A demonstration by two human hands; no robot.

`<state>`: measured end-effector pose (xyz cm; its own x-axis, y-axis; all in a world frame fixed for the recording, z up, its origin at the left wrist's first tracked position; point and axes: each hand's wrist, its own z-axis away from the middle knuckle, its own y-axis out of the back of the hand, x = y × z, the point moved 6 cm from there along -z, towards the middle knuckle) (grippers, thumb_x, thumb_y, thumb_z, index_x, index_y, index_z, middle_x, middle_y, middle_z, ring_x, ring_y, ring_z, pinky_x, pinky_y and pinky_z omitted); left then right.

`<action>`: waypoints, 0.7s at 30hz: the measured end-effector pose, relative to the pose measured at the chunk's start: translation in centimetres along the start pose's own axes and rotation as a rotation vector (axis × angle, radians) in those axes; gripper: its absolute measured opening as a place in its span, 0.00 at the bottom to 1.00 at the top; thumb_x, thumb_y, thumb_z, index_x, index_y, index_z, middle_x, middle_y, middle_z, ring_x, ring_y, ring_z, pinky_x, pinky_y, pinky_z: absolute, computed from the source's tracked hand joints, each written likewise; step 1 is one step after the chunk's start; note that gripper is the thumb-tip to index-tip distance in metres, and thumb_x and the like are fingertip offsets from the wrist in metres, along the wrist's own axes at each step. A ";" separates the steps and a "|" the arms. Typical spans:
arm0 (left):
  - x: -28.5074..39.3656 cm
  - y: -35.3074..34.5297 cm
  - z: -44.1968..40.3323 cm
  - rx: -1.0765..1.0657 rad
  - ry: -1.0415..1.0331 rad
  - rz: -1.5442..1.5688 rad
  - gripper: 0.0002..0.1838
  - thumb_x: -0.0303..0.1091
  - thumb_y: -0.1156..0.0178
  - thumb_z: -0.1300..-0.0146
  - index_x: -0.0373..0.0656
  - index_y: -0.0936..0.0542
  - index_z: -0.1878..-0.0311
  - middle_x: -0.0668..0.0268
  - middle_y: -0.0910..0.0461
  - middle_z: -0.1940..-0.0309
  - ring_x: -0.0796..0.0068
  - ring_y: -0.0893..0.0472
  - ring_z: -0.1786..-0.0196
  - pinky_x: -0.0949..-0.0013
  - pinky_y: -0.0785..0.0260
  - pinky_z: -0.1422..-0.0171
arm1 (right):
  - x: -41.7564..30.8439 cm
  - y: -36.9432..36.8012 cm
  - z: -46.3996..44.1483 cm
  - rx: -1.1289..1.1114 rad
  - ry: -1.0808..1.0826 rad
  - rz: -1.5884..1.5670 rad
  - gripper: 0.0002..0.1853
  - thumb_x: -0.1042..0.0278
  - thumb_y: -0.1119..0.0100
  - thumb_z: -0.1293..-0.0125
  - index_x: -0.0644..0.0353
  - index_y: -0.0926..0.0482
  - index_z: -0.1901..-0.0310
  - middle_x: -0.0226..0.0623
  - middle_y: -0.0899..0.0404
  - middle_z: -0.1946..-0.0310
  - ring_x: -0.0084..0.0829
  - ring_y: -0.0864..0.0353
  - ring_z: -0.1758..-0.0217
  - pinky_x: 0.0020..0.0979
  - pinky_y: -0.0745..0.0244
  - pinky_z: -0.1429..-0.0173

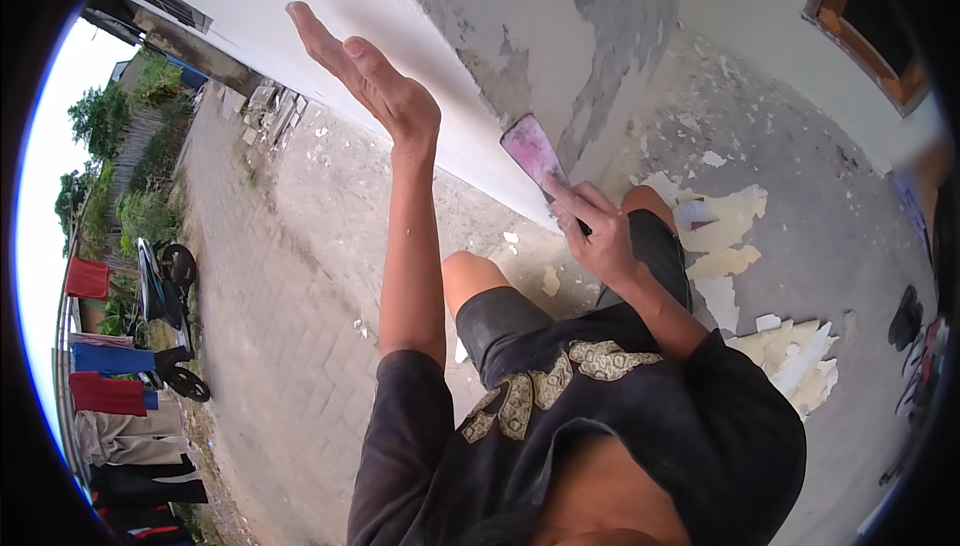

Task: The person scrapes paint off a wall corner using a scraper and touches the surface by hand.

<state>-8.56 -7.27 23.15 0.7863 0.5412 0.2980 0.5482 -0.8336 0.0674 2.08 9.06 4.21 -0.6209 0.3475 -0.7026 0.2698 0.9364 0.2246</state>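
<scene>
My left hand [385, 86] is raised at the white wall [455, 151], its fingers stretched out and nothing in them. Whether the palm presses on the surface I cannot tell. My right hand [597, 231] is closed around a scraper [535, 149] with a wide, flat blade smeared pink and white. The blade is at the wall's edge, beside a grey face [500, 26] where the paint has come off in patches. My fingers hide most of the handle.
Peeled paint sheets [795, 361] and small flakes lie on the grey floor to my right. A wooden-framed opening [880, 31] is at upper right. On the left are a paved path [285, 306], rubble [272, 114], a motorbike [170, 296] and hanging laundry [105, 393].
</scene>
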 end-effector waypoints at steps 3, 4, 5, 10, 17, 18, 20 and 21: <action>-1.6 -1.5 -0.2 0.012 -0.042 0.005 0.33 0.48 0.75 0.20 0.35 0.52 0.21 0.53 0.56 0.20 0.57 0.59 0.18 0.53 0.67 0.17 | -0.2 0.0 -1.1 -0.027 0.031 0.031 0.27 0.82 0.40 0.37 0.51 0.21 0.36 0.36 0.27 0.71 0.34 0.25 0.75 0.32 0.27 0.71; -1.8 -1.6 -0.1 0.029 -0.032 0.021 0.32 0.47 0.75 0.20 0.35 0.52 0.22 0.53 0.55 0.20 0.58 0.59 0.18 0.54 0.66 0.17 | -0.2 0.2 -1.3 -0.039 0.047 0.052 0.27 0.81 0.40 0.37 0.49 0.22 0.36 0.36 0.28 0.71 0.35 0.25 0.76 0.34 0.27 0.72; -2.0 -1.8 -0.1 0.047 -0.024 0.039 0.32 0.46 0.75 0.20 0.35 0.51 0.22 0.54 0.55 0.20 0.59 0.58 0.18 0.55 0.66 0.17 | 0.2 0.3 -1.2 -0.049 0.045 0.049 0.28 0.81 0.40 0.37 0.48 0.22 0.35 0.36 0.29 0.71 0.36 0.25 0.76 0.34 0.27 0.72; -2.7 -1.8 -0.1 0.030 0.000 0.035 0.32 0.47 0.72 0.20 0.37 0.54 0.21 0.56 0.55 0.20 0.62 0.57 0.18 0.57 0.64 0.16 | 0.6 0.2 -1.0 -0.040 0.071 0.000 0.28 0.80 0.39 0.38 0.47 0.23 0.35 0.35 0.29 0.71 0.36 0.25 0.76 0.34 0.27 0.74; -2.8 -1.8 -0.2 0.016 -0.007 -0.015 0.33 0.48 0.71 0.20 0.37 0.56 0.21 0.56 0.58 0.20 0.60 0.57 0.18 0.57 0.63 0.16 | 0.4 0.3 -1.5 -0.072 0.030 -0.045 0.27 0.83 0.39 0.38 0.51 0.20 0.37 0.38 0.29 0.71 0.34 0.27 0.73 0.31 0.27 0.68; -2.7 -1.7 0.0 0.014 -0.001 -0.018 0.33 0.48 0.71 0.20 0.37 0.56 0.21 0.56 0.58 0.20 0.60 0.57 0.18 0.57 0.63 0.16 | 0.1 0.5 -1.8 -0.092 0.022 -0.030 0.27 0.83 0.39 0.38 0.51 0.21 0.37 0.38 0.30 0.71 0.33 0.28 0.74 0.31 0.27 0.69; -2.4 -2.0 -0.1 0.068 -0.012 0.042 0.32 0.46 0.71 0.21 0.35 0.51 0.22 0.55 0.55 0.20 0.59 0.56 0.18 0.56 0.63 0.16 | -0.6 0.7 -3.2 -0.082 0.022 -0.080 0.27 0.83 0.39 0.39 0.52 0.21 0.37 0.37 0.29 0.71 0.33 0.29 0.74 0.31 0.27 0.69; -2.2 -2.0 0.1 0.098 -0.010 0.068 0.32 0.45 0.71 0.21 0.34 0.49 0.22 0.54 0.53 0.20 0.59 0.56 0.18 0.56 0.64 0.17 | -1.0 0.9 -3.7 -0.085 0.020 -0.103 0.28 0.84 0.39 0.39 0.52 0.21 0.37 0.37 0.29 0.71 0.33 0.29 0.74 0.31 0.27 0.69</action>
<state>-11.39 -6.78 22.29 0.8253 0.4851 0.2890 0.5182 -0.8540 -0.0464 0.19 9.74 7.58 -0.6568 0.2493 -0.7117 0.1414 0.9677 0.2086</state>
